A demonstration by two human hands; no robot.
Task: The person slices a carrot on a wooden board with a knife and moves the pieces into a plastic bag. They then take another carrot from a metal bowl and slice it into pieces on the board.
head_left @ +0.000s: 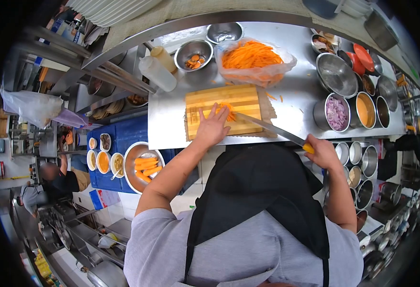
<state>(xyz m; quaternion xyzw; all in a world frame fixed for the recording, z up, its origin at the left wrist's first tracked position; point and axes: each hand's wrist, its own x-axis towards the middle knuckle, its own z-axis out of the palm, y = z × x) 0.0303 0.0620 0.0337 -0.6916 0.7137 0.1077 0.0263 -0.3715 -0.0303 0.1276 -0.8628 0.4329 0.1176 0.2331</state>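
Note:
My left hand (212, 127) presses down on the wooden cutting board (247, 98), its fingers spread, with the fingertips at a small pile of sliced carrot (228, 111). In my right hand (322, 152) is the yellow handle of a large kitchen knife (273, 128). Its long blade points left across the board, the tip beside the carrot and close to my left fingers. A brown cloth (269, 115) lies under the board. Behind the board, a clear plastic bag (286, 64) holds a heap of orange carrot strips (250, 57).
Squeeze bottles (157, 73) and a metal bowl with carrot pieces (193, 55) stand at the back left. Chopped purple onion (337, 113) fills a pot at right, among several others. Whole peeled carrots (148, 165) sit in a bowl at left. Another person (59, 177) is further left.

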